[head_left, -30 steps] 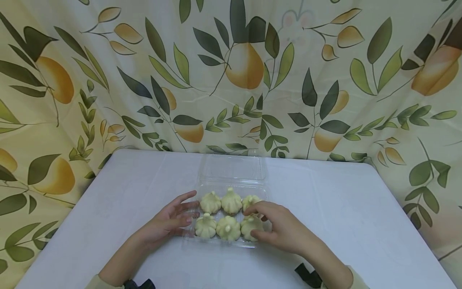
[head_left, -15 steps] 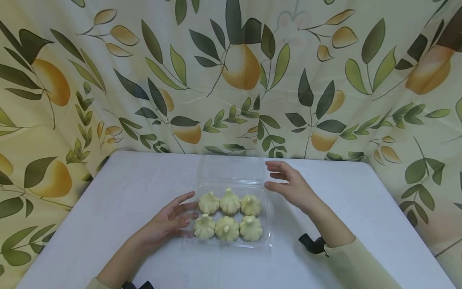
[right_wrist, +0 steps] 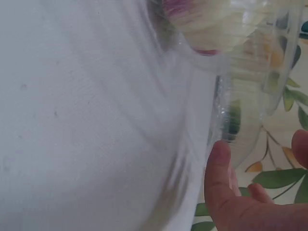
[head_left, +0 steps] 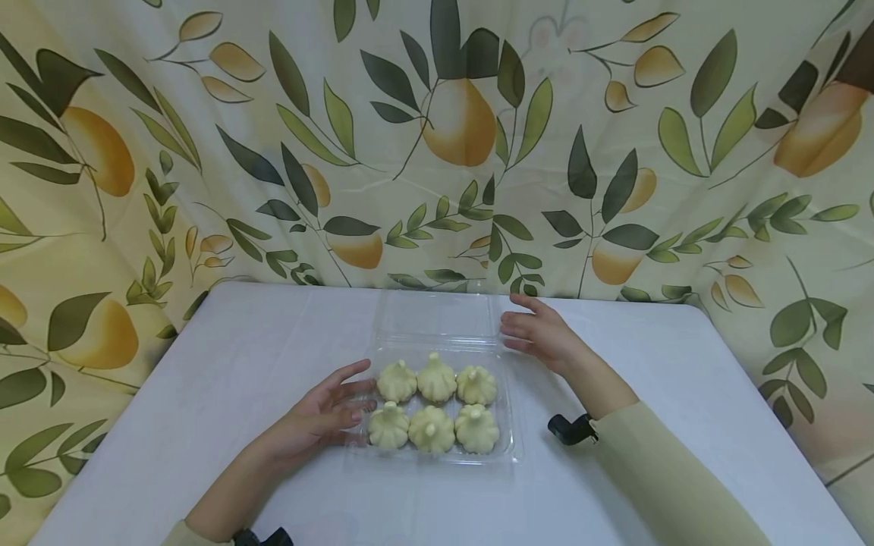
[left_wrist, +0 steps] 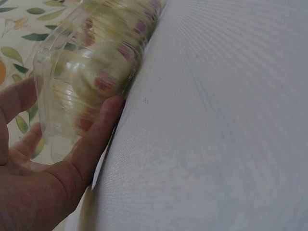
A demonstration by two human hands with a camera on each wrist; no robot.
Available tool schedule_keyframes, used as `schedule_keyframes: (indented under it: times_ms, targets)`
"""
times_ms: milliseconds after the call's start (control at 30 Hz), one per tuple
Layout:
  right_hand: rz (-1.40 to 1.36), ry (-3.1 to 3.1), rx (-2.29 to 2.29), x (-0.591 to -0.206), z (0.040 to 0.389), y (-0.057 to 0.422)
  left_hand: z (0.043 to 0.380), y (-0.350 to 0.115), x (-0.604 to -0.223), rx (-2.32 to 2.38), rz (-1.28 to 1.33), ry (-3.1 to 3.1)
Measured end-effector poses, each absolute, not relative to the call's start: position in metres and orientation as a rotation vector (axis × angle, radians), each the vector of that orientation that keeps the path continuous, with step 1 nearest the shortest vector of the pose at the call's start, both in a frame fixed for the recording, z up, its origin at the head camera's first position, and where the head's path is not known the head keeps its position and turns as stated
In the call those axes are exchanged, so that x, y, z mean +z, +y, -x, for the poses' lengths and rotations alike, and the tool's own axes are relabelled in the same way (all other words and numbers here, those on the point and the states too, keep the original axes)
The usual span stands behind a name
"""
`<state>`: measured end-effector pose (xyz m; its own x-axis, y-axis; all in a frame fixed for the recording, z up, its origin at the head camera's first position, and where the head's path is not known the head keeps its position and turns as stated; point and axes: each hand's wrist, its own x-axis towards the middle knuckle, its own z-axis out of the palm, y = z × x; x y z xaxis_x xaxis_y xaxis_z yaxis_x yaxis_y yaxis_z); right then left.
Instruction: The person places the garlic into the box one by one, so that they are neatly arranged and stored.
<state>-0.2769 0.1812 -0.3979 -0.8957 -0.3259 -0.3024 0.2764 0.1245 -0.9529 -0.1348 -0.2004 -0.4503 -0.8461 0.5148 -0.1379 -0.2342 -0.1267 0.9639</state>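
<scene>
A clear plastic clamshell box (head_left: pixel 507 436) lies on the white table with its lid (head_left: pixel 437 315) folded back, away from me. Several pale garlic bulbs (head_left: pixel 433 429) fill the base in two rows, stems up; purple-red patches show low on a bulb (left_wrist: pixel 103 79) in the left wrist view. My left hand (head_left: pixel 326 409) is at the box's left side, fingers spread and thumb along the lower wall. Beside the lid's right edge is my right hand (head_left: pixel 542 334), fingers extended. In the right wrist view a fingertip (right_wrist: pixel 221 151) is right at the clear plastic edge.
A white cloth covers the table (head_left: pixel 614 364), its far edge close to a curtain (head_left: pixel 451 189) printed with fruit and leaves. Black wrist mounts (head_left: pixel 572 429) show at both forearms.
My right hand has left the front right garlic bulb and moved away from me to the lid's right edge, its fingers shifting there since. My left hand has stayed put.
</scene>
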Motion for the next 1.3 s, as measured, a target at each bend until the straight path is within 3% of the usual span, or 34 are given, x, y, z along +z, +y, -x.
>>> schedule_keyframes:
  times_ms: [833, 1300]
  targets:
    - [-0.147, 1.952, -1.873, -0.398, 0.285, 0.18, 0.136, -0.201, -0.452, 2.004, -0.34, 1.691]
    - [0.054, 2.021, -1.965, -0.395, 0.277, 0.186, 0.136, -0.2, -0.452, 2.003, -0.318, 1.69]
